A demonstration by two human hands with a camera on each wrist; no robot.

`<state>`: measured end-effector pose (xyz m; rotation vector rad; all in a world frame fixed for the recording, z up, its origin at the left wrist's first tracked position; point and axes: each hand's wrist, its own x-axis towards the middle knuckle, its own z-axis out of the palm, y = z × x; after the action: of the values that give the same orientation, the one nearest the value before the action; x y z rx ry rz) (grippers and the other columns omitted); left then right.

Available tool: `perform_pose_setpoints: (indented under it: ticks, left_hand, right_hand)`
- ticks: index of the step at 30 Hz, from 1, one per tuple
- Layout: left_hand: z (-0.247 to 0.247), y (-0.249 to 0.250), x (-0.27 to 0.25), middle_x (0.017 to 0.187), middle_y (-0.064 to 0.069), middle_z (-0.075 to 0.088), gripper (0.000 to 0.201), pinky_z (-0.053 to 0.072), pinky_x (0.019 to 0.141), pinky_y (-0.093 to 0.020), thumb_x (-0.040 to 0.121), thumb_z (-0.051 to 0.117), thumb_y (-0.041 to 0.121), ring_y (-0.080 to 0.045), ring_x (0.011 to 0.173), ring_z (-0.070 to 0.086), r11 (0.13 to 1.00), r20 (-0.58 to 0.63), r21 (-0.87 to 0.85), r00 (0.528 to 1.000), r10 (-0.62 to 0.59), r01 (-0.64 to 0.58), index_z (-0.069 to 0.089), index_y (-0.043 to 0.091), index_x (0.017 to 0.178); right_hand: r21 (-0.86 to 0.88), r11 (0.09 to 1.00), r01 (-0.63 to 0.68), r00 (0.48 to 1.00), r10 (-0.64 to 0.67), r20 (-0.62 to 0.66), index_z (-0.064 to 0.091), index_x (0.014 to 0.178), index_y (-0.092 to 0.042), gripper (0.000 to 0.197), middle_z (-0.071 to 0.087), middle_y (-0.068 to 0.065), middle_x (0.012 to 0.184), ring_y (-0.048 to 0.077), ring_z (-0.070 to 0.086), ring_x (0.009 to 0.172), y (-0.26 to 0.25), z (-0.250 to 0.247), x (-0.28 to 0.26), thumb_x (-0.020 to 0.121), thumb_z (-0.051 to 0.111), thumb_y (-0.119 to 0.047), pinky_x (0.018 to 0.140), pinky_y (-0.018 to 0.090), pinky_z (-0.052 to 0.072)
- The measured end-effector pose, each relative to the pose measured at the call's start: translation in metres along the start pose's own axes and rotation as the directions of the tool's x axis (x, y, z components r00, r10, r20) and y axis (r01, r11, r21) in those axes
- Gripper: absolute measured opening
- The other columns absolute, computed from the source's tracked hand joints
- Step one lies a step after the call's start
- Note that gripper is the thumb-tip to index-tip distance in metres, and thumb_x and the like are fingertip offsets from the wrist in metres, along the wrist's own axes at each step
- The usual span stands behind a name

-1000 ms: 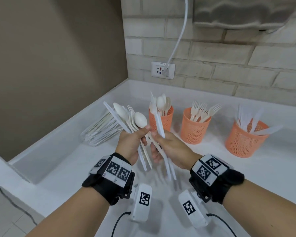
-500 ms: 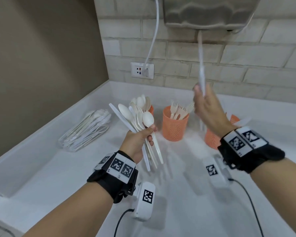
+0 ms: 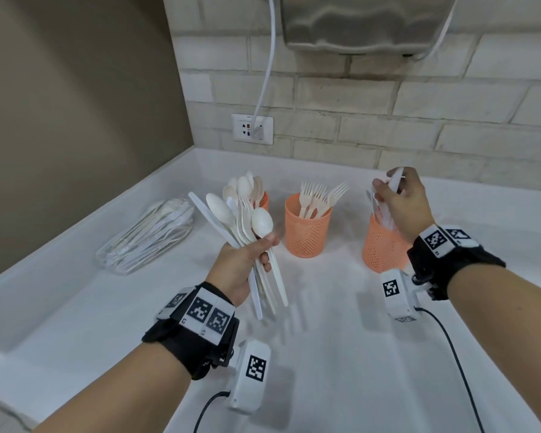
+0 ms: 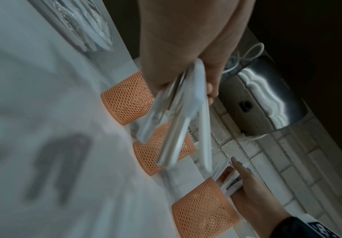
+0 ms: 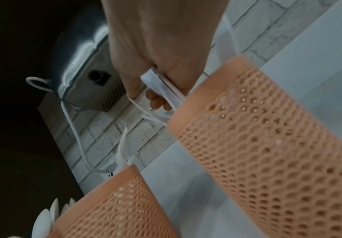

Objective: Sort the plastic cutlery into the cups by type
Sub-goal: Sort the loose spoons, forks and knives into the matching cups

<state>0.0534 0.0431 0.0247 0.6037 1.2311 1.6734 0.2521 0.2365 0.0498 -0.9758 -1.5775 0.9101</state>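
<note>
My left hand (image 3: 254,249) grips a fanned bundle of white plastic cutlery (image 3: 244,220): spoons, forks and a knife, held above the counter. In the left wrist view the bundle's handles (image 4: 183,116) stick out below the fist. My right hand (image 3: 391,191) pinches a white knife (image 3: 395,180) that stands in the right orange mesh cup (image 3: 383,248) among other knives. The right wrist view shows the fingers (image 5: 134,83) curled round the knife (image 5: 161,87) at the cup's rim (image 5: 194,96). The middle cup (image 3: 306,228) holds forks. The left cup (image 3: 264,199), with spoons, is partly hidden behind the bundle.
A clear plastic bag of more white cutlery (image 3: 147,235) lies at the counter's left, beside the raised edge. A wall socket (image 3: 252,129) with a white cable and a steel hand dryer (image 3: 366,23) sit on the tiled back wall.
My right hand drew a knife out of the bundle, lifted it high to the right, then lowered it into the right cup. The left hand kept holding the bundle.
</note>
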Motion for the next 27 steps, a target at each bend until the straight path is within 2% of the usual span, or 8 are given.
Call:
perform_pose_setpoints:
  ticks: [3, 5, 8, 11, 17, 21, 24, 27]
  left_hand:
    - [0.002, -0.001, -0.001, 0.049, 0.006, 0.058, 0.009, 0.044, 0.047, -0.020, 0.085, 0.062, 0.008, -0.007, 0.043, 0.045, 1.000, 0.015, 0.008, 1.000, -0.009, 0.009, 0.061, 0.001, 0.091]
    - [0.002, 0.000, -0.002, 0.050, 0.005, 0.059, 0.009, 0.044, 0.047, -0.020, 0.085, 0.062, 0.008, -0.007, 0.043, 0.045, 1.000, 0.015, 0.011, 1.000, -0.015, 0.015, 0.061, 0.001, 0.091]
    - [0.001, 0.000, -0.001, 0.052, 0.004, 0.060, 0.012, 0.045, 0.046, -0.020, 0.086, 0.062, 0.006, -0.006, 0.043, 0.046, 1.000, 0.025, 0.006, 1.000, -0.016, 0.016, 0.059, -0.001, 0.095]
    - [0.001, 0.000, -0.001, 0.054, 0.003, 0.061, 0.009, 0.046, 0.047, -0.020, 0.086, 0.062, 0.006, -0.007, 0.044, 0.046, 0.999, 0.009, 0.028, 1.000, -0.021, 0.020, 0.060, 0.000, 0.093]
    - [0.007, -0.005, 0.001, 0.070, -0.001, 0.062, 0.012, 0.043, 0.058, -0.025, 0.085, 0.065, 0.008, -0.010, 0.063, 0.058, 0.984, -0.047, 0.179, 0.999, 0.019, -0.011, 0.061, 0.009, 0.096]
    - [0.008, -0.004, 0.001, 0.071, -0.010, 0.058, 0.007, 0.047, 0.052, -0.025, 0.088, 0.056, 0.001, -0.017, 0.060, 0.059, 0.962, -0.067, 0.267, 0.995, 0.074, -0.054, 0.058, -0.001, 0.095]
    - [0.004, 0.000, -0.002, 0.071, -0.014, 0.056, 0.013, 0.047, 0.047, -0.026, 0.087, 0.054, -0.005, -0.015, 0.041, 0.057, 0.962, -0.086, 0.270, 0.995, 0.051, -0.026, 0.055, -0.004, 0.100]
    - [-0.007, 0.002, -0.003, 0.068, -0.009, 0.050, 0.020, 0.043, 0.041, -0.021, 0.080, 0.065, -0.004, -0.016, 0.044, 0.050, 0.949, -0.096, 0.314, 0.993, 0.065, -0.032, 0.053, 0.002, 0.093]
  right_hand:
    - [-0.048, 0.997, -0.061, 0.995, 0.064, 0.076, 0.045, 0.081, -0.024, 0.016, 0.051, 0.006, 0.065, 0.011, 0.049, 0.048, 0.004, 0.004, -0.003, 0.096, 0.043, -0.017, 0.057, 0.031, 0.041]
    - [-0.075, 0.995, -0.068, 0.989, 0.077, 0.125, 0.045, 0.093, -0.016, 0.005, 0.049, 0.005, 0.066, 0.011, 0.048, 0.051, 0.003, 0.006, -0.004, 0.096, 0.041, -0.015, 0.058, 0.031, 0.040]
    - [-0.138, 0.989, 0.053, 0.996, -0.042, 0.082, 0.042, 0.123, -0.013, 0.038, 0.048, 0.003, 0.099, 0.013, 0.051, 0.089, -0.008, 0.006, -0.002, 0.089, 0.059, -0.019, 0.082, 0.023, 0.042]
    - [-0.235, 0.923, 0.304, 0.953, -0.299, 0.055, 0.043, 0.127, -0.010, 0.052, 0.042, 0.006, 0.118, 0.016, 0.043, 0.113, -0.034, 0.013, -0.008, 0.082, 0.064, -0.023, 0.095, 0.027, 0.033]
    - [-0.123, 0.851, 0.510, 0.799, -0.416, 0.434, 0.070, 0.093, -0.008, 0.016, 0.048, 0.003, 0.095, 0.017, 0.048, 0.096, -0.090, 0.075, -0.056, 0.081, 0.065, -0.017, 0.078, 0.013, 0.037]
    - [-0.164, 0.828, 0.536, 0.716, -0.343, 0.607, 0.061, 0.118, -0.012, 0.046, 0.040, -0.003, 0.103, 0.019, 0.042, 0.107, -0.106, 0.119, -0.086, 0.079, 0.069, -0.035, 0.087, 0.021, 0.032]
    - [-0.262, 0.804, 0.534, 0.744, -0.300, 0.597, 0.054, 0.124, -0.012, 0.044, 0.042, 0.003, 0.106, 0.022, 0.044, 0.108, -0.110, 0.140, -0.090, 0.084, 0.064, -0.027, 0.084, 0.024, 0.033]
    - [-0.212, 0.878, 0.428, 0.800, -0.260, 0.540, 0.060, 0.104, -0.008, 0.019, 0.042, -0.001, 0.091, 0.015, 0.048, 0.085, -0.116, 0.147, -0.083, 0.088, 0.058, -0.017, 0.069, 0.014, 0.034]
